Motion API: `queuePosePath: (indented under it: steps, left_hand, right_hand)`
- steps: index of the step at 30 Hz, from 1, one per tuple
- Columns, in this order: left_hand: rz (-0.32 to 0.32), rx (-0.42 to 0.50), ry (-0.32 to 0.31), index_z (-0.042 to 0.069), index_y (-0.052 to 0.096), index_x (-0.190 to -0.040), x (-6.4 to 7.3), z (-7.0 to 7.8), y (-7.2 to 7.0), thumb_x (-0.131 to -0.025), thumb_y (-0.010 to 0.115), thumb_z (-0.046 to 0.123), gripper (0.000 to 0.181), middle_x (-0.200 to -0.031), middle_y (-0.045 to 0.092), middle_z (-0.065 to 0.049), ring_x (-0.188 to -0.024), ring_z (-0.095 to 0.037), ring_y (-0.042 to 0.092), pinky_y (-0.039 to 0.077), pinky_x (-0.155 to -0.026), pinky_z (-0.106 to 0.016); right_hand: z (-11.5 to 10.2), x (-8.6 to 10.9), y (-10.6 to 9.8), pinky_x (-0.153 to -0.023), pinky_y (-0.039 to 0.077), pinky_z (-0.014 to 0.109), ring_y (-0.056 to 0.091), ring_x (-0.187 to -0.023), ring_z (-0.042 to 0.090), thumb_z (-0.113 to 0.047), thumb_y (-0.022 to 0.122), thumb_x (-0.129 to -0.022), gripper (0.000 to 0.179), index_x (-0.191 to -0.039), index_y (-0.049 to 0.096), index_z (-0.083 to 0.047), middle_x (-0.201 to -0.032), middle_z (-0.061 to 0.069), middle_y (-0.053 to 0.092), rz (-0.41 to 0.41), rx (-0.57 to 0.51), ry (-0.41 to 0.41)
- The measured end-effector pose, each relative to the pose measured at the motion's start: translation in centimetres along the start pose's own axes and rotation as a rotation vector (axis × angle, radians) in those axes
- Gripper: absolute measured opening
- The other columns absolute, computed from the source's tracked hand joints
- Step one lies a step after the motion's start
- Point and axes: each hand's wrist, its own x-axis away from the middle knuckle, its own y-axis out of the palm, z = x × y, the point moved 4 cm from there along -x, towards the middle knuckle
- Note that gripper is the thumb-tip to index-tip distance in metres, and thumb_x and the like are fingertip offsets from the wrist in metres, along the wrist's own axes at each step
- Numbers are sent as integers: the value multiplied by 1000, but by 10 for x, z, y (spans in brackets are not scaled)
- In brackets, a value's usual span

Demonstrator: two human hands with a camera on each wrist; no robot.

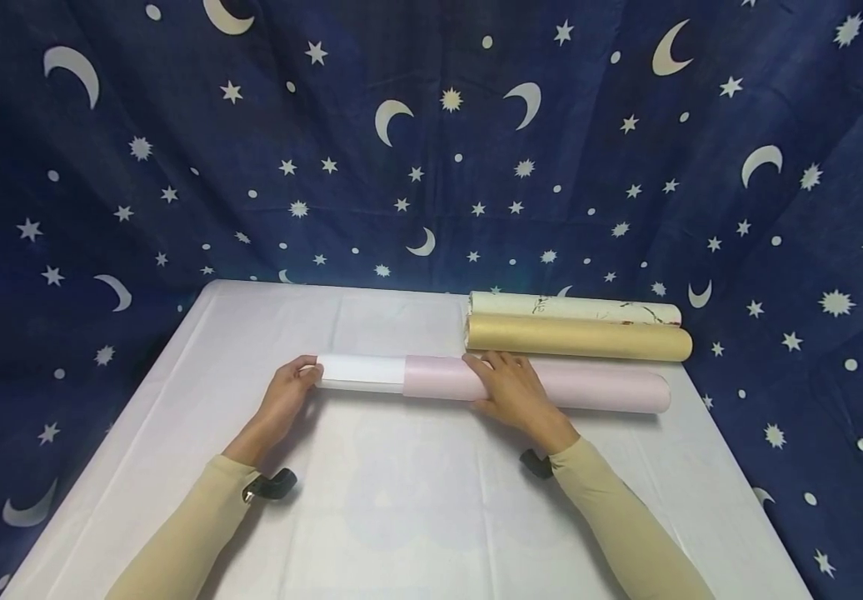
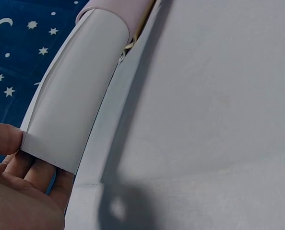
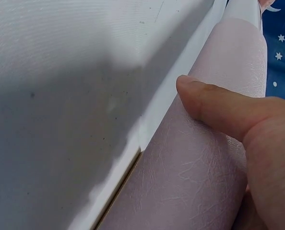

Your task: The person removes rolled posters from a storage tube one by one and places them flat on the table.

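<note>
Dark blue cloth (image 1: 431, 167) printed with pale moons and stars hangs behind and to both sides of a table (image 1: 401, 517) covered in a white sheet. Across the middle of the table lies a long pink roll (image 1: 574, 387), its textured outer wrap ending partway along so that a smooth white inner sheet (image 1: 360, 372) sticks out at its left end. The left hand (image 1: 285, 400) is at that white end: in the left wrist view the thumb and curled fingers (image 2: 34, 172) pinch the edge of the white sheet (image 2: 75, 96). The right hand (image 1: 510, 390) rests on top of the pink roll near its middle, fingers bent over the far side and the thumb (image 3: 214, 108) pressed against the near side of the roll (image 3: 181, 187), so it grips the roll. Just behind the pink roll, toward the far right edge of the table, lie a gold roll (image 1: 577, 337) and, touching it on the far side, a cream roll (image 1: 574, 307) with a faint printed branch pattern. Both arms wear tan sleeves (image 1: 626, 517).
</note>
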Motion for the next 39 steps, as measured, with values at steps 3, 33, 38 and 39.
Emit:
queuePosePath:
  steps: [3, 33, 38, 39]
  left_hand:
    - [10, 4, 3, -2, 48, -135, 0, 1, -3, -104, 45, 24, 40, -119, 64, -15, -101, -14, 54, 42, -98, -36]
    - [70, 59, 39, -6, 45, -136, 5, 2, -34, -105, 43, 24, 43, -101, 62, 11, -92, 3, 56, 38, -106, -37]
    - [100, 28, 36, -5, 45, -138, 6, 1, -40, -106, 41, 28, 46, -112, 62, -1, -96, 0, 54, 37, -106, -40]
    - [108, 21, 35, -5, 44, -138, 5, 1, -42, -106, 40, 28, 46, -113, 61, -3, -96, 0, 54, 37, -106, -40]
  right_hand:
    - [1, 2, -1, -99, 42, 53, 53, -124, 35, -39, 82, -77, 80, -146, 45, -21, -131, 10, 58, 0, 2, 2]
    - [23, 21, -11, -95, 43, 53, 56, -119, 36, -38, 84, -76, 82, -146, 45, -20, -127, 10, 60, 46, 13, 10]
    - [27, 25, -12, -97, 43, 56, 55, -121, 38, -37, 84, -75, 83, -146, 46, -18, -131, 12, 59, 54, 3, 13]
    - [28, 26, -12, -97, 43, 56, 55, -121, 38, -37, 84, -76, 83, -146, 45, -18, -132, 12, 59, 53, 3, 16]
